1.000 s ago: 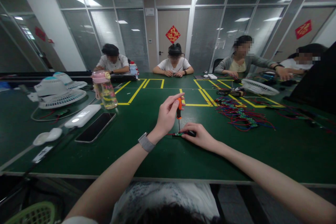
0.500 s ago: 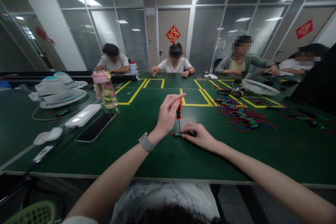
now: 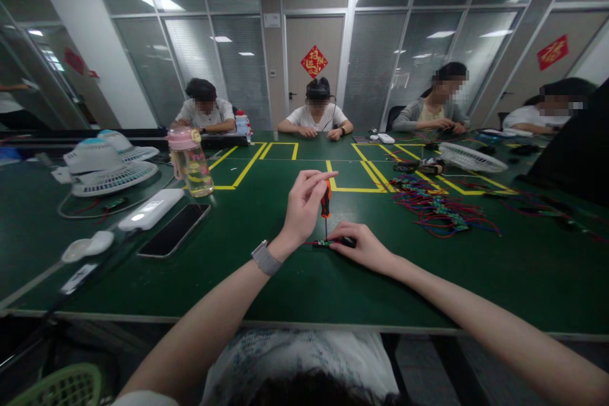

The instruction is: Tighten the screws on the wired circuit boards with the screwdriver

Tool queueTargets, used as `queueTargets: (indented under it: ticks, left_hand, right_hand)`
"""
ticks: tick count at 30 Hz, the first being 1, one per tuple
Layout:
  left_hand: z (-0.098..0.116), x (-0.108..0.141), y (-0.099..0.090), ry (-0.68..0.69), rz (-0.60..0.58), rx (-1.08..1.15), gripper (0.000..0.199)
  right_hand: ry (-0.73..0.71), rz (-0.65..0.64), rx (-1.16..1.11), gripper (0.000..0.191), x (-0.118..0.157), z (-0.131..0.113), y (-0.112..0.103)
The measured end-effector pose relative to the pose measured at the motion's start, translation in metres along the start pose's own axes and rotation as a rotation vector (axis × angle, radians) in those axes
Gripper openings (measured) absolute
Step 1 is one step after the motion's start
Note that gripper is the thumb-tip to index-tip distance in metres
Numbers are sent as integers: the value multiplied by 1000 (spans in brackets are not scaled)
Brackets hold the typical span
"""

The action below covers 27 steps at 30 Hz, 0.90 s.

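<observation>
My left hand [image 3: 306,202] grips an orange and black screwdriver [image 3: 326,204], its index finger stretched over the top of the handle. The screwdriver stands upright, and its tip meets a small green circuit board [image 3: 323,243] on the table. My right hand [image 3: 360,245] pinches the right side of that board and its black part [image 3: 349,242], holding them down on the tabletop. The fingertips partly cover the board. A red wire runs out from its left end.
On the green table [image 3: 266,292] a phone [image 3: 174,231], a white device [image 3: 151,209], a pink-lidded bottle [image 3: 191,165] and white fans [image 3: 114,171] stand left. Right lies a pile of wired circuit boards [image 3: 435,203]. Several people sit across the table.
My hands and the screwdriver stay almost where they were. Across the table, the middle person's hand has drawn inward, and the grey-sleeved person has brought both hands together. Someone appears at the far left.
</observation>
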<state>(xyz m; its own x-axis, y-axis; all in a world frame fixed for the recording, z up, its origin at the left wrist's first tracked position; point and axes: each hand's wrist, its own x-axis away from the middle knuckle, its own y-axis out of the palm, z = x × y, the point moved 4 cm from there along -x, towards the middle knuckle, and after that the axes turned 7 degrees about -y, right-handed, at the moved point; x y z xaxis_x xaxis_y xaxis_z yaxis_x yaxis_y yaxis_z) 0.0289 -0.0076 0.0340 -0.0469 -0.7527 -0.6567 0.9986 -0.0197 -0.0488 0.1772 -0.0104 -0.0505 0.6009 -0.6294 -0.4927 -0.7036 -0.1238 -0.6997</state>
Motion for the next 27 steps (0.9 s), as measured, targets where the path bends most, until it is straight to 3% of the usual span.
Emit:
queueTargets:
  ticks: [5, 12, 19, 27]
  left_hand:
    - [-5, 1, 4, -97, -53, 167, 28]
    - [-1, 1, -3, 38, 79, -81, 15]
    - [-7, 1, 6, -73, -90, 138, 32]
    - [0, 1, -3, 44, 71, -123, 17]
  right_hand:
    - [3, 6, -1, 13, 0, 0, 0]
    - [4, 7, 0, 13, 1, 1, 0]
    - [4, 9, -12, 14, 0, 0, 0]
    - [8, 4, -5, 14, 0, -1, -1]
